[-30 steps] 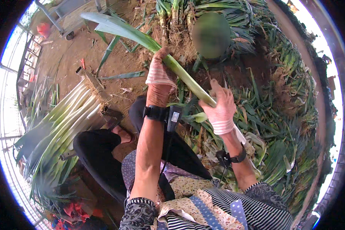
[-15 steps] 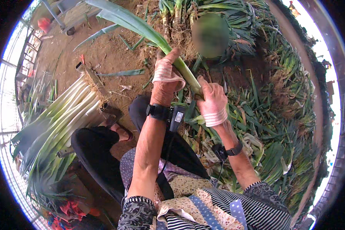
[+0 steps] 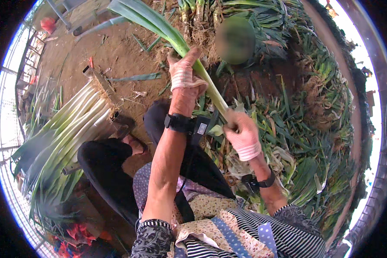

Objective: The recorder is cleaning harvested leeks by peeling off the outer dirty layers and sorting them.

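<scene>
In the head view, the leek [image 3: 211, 87] is in the air between the two hands, slanting from the upper left down toward the right. The left hand [image 3: 185, 70] has its fingers clamped around it just below the green leaves, where the stem is probably stiff enough to carry the long top. The right hand [image 3: 242, 132] is at the pale lower end, with its fingers curled shut upon the leek; this part is blurred, so I cannot tell how firmly they press. Because the hands are apart along the stem, it has support at two places, which should prevent it from turning. The leafy top points forward, and this perhaps leaves the room around the hands free.

On the left side, a row of leeks [image 3: 75, 124] lies with the pale ends together and the leaves toward the lower left; such order presumably makes them easy to gather. On the right, loose leaves [image 3: 305, 137] form a heap without order, near the right hand. Farther ahead, some rooted leeks [image 3: 199, 17] are apart from both hands.
</scene>
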Tool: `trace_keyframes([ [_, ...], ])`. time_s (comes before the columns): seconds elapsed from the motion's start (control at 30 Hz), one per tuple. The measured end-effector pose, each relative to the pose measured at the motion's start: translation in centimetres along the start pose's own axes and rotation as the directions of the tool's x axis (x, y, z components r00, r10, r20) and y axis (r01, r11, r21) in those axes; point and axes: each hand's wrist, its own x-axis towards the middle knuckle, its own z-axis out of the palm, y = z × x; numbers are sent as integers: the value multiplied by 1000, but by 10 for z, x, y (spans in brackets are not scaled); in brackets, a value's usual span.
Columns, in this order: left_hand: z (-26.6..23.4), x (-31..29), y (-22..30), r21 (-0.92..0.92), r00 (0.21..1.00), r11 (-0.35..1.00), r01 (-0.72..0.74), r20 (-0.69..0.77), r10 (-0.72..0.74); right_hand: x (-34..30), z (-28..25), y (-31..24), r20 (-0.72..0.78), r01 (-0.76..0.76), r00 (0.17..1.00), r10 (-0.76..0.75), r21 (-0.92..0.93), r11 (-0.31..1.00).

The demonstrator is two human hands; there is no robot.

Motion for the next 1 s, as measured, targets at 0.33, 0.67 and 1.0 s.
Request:
trace_keyframes([
  [0.33,-5,6,11,86,991,990,-115,-56,120,-78,-23,60,176,-444,862,475,-192,875],
  [0.67,0,0,4,65,989,988,-140,-30,142,-70,-50,76,-99,-488,867,489,-373,789],
  [1.0,7,-7,-1,50,987,992,-119,-103,124,51,43,15,-219,36,963,-155,-467,884],
])
